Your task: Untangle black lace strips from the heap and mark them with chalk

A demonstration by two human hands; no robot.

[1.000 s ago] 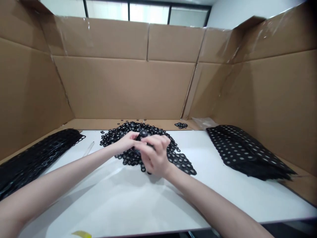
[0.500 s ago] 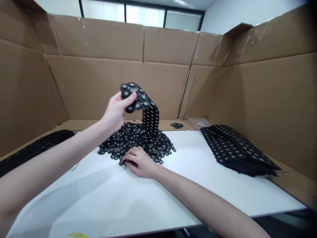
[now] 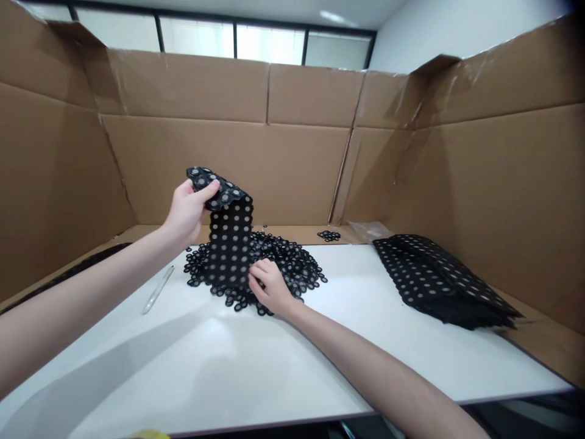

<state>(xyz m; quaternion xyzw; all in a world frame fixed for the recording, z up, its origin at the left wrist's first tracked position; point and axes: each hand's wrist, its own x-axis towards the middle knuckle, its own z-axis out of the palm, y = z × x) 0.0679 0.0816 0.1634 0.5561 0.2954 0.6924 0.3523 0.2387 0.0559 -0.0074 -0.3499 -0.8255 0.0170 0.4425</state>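
Observation:
My left hand (image 3: 186, 210) is raised, thumb and fingers closed on the folded upper end of a black strip with rows of grey dots (image 3: 230, 244). The strip hangs down over a heap of small black discs with grey centres (image 3: 297, 265). My right hand (image 3: 272, 288) is low at the front of the heap, its fingers curled against the strip's lower right edge. What lies between those fingertips is hidden. Some loose discs are scattered below the strip.
A larger black dotted sheet (image 3: 425, 274) lies folded at the right, near clear plastic (image 3: 369, 230). A clear, slim pen-like tool (image 3: 158, 291) lies on the white table (image 3: 219, 378). A small disc cluster (image 3: 329, 235) sits behind. Cardboard walls (image 3: 183, 164) surround the table; dark material (image 3: 91, 259) lies left.
My left hand has moved left and slightly down with the strip, which now hangs with its dotted face toward me. My right hand has shifted right and up, to the strip's edge.

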